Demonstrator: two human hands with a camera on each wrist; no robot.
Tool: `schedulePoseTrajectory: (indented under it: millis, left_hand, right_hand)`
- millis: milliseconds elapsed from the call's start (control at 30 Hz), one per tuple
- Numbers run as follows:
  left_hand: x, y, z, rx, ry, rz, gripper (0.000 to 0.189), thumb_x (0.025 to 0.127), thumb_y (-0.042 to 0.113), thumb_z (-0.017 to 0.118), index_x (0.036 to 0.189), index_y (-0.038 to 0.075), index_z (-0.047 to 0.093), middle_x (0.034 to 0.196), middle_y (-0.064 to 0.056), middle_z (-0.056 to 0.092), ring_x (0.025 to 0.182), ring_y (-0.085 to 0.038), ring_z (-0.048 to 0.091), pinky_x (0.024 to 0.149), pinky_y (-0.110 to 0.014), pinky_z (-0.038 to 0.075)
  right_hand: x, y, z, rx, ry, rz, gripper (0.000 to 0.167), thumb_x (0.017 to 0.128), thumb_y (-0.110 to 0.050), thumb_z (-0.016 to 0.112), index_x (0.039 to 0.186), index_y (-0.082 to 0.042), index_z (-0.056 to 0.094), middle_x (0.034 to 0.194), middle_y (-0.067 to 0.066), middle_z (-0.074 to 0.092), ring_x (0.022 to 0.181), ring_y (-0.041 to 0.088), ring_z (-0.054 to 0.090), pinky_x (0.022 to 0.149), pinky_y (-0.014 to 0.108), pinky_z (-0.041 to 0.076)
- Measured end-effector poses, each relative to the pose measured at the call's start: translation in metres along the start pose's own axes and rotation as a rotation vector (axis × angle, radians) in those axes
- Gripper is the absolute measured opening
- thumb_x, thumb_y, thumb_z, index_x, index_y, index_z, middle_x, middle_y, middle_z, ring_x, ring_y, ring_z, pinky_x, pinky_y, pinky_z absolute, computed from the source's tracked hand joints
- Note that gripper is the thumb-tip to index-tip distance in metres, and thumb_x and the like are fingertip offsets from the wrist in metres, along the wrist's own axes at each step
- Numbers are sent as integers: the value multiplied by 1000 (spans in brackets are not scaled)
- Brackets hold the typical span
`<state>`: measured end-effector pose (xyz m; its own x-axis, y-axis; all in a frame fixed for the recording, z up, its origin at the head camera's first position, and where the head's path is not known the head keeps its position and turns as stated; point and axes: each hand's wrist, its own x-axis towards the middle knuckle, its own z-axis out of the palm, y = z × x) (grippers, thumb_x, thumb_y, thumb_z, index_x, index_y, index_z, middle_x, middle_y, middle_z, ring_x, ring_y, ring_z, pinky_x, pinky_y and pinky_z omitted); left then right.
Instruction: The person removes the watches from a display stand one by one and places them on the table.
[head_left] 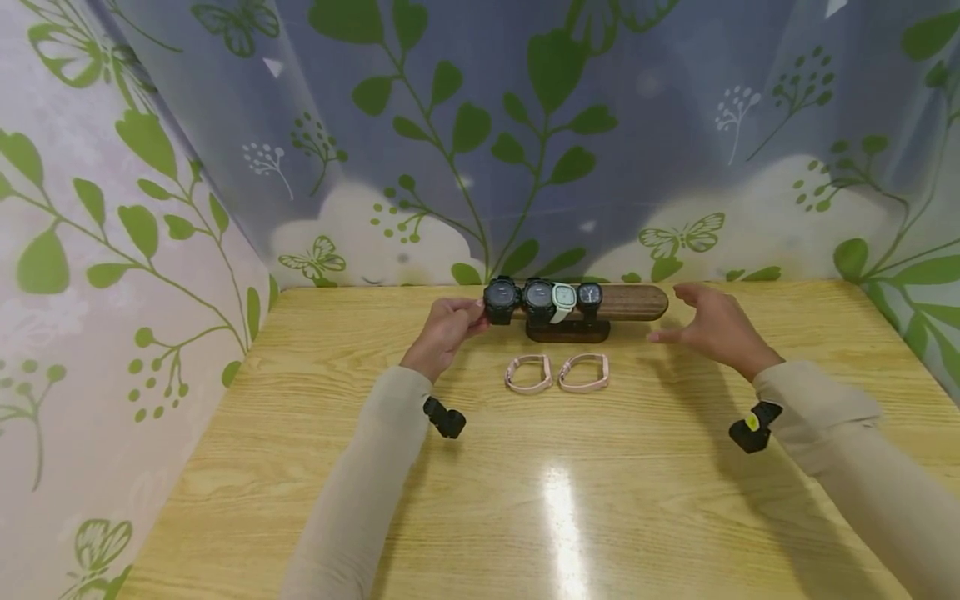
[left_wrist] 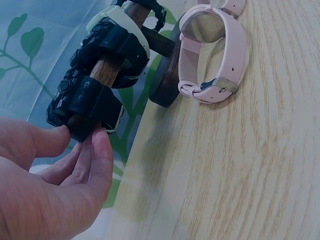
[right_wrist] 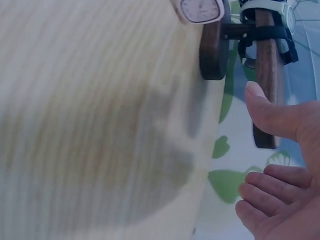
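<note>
A dark wooden watch stand (head_left: 633, 302) holds watches along its bar: a bulky black watch (head_left: 501, 297) at the left end, a second bulky black watch (head_left: 537, 298), a pale mint watch (head_left: 564, 297) and a smaller black watch (head_left: 590, 296). My left hand (head_left: 448, 332) pinches the bar's left end beside the outermost black watch, thumb on one side and fingers on the other in the left wrist view. Around the bare right end, my right hand (head_left: 718, 329) is spread, thumb apart from the fingers, with nothing in its grasp. Whether the right thumb touches the bar I cannot tell.
Two pink-strapped watches, one on the left (head_left: 547, 372) and one on the right (head_left: 605, 372), lie with buckled straps in front of the stand's base (head_left: 567, 332). Behind the wooden table (head_left: 465, 500) hangs a leaf-patterned curtain (head_left: 660, 150).
</note>
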<state>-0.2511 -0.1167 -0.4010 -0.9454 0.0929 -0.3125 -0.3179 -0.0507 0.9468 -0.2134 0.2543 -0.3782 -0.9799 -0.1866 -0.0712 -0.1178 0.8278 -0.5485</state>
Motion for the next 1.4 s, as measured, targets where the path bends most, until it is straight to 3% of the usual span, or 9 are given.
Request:
schedulePoseTrajectory:
  millis: [267,500,933,1033,1200,1400]
  left_hand:
    - [0,0,1,-6,-7,1,34,106,8,53,133,-12,58,106,-15,63,88,-16,65,107,-42,49]
    - [-1,1,-1,0,-2,1,34,107,8,52,134,-12,57,107,-15,63,88,-17,65,107,-42,49]
    - [-1,1,0,6,-1,-1,33,107,8,52,133,-12,58,108,-15,63,97,-23,65,107,-41,50]
    - [-1,0,0,1,0,-1,34,107,8,52,133,-12,57,108,-15,63,93,-20,65,107,-41,49]
    - [-1,0,-1,-1,3,-3,33,107,8,52,133,-12,58,109,-16,63,87,-16,64,107,-41,49]
    - [0,-1,-1,3,0,5,33,107,8,53,132,-12,58,108,-15,62,88,-16,64,107,-41,50]
  right_hand:
    - [16,-21,3,-35,15,-58,100,83,-36,86,150,14,32,150,38,36,134,57,35,107,70,34]
    - [26,-40,8,-85,30,-106,95,82,-29,88,150,12,36,144,36,45,127,54,46,105,66,40]
    - [39,-68,26,-95,35,-186,87,81,-22,88,147,10,42,147,32,45,132,51,44,108,63,39]
    - [40,-76,28,-117,27,-185,85,82,-22,88,148,8,43,148,31,46,131,50,46,103,62,44]
    - [41,-85,32,-176,11,-142,83,85,-26,86,151,0,44,151,25,45,125,47,52,81,60,56]
    - [44,-86,35,-171,11,-169,78,87,-23,84,151,-2,44,151,23,45,125,46,53,86,59,55]
